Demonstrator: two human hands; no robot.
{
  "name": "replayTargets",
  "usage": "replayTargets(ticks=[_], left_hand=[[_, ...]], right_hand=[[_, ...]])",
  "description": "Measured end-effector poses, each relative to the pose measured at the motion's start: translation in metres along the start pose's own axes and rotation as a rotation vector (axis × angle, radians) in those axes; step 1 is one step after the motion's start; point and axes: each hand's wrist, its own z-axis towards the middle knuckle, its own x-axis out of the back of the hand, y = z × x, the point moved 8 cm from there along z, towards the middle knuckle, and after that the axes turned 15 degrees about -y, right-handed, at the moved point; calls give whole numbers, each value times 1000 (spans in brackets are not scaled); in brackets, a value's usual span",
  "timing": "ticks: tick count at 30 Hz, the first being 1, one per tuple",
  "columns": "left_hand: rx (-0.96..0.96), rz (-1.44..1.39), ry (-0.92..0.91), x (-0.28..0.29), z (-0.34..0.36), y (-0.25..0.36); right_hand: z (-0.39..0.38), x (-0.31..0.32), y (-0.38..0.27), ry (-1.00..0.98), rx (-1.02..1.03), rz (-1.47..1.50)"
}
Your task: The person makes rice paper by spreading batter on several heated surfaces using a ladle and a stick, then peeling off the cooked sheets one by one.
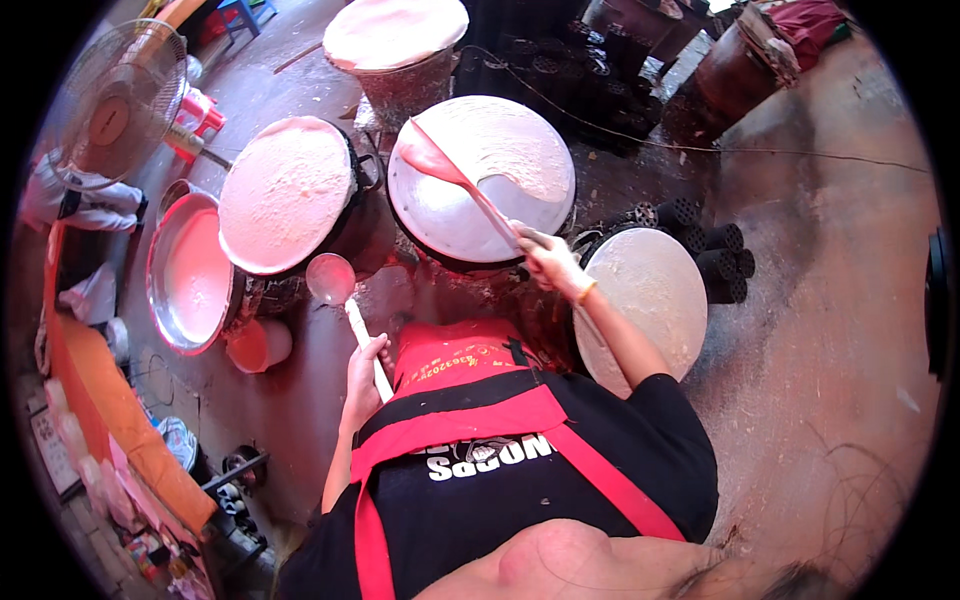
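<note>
My right hand (552, 266) grips the handle of a long flat spatula (436, 160), whose broad blade lies over the round metal griddle (455, 232) in front of me. Pale batter (510, 135) covers the griddle's far and right part in curved streaks; bare metal shows on the near and left part. In my left hand (369, 365), closed round its pale handle, is a ladle (331, 279) held low, left of the griddle. Its round bowl is near the edge of a second griddle coated with pale batter (285, 195).
A wide basin of batter (195, 270) stands at the left, a small bucket (262, 345) below it. Other batter-coated griddles are at far centre (395, 30) and close right (645, 300). Black coal briquettes (722, 265) lie beside the right one. A fan (115, 115) stands far left.
</note>
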Motion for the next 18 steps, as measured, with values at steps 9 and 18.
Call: replayTargets(ticks=[9,18], left_hand=[[-93,6,154,1,-15,6],[-1,32,244,3,-59,-13]], right_hand=[[61,55,-35,1,70,-112],[45,74,-50,-87,-44,-290]])
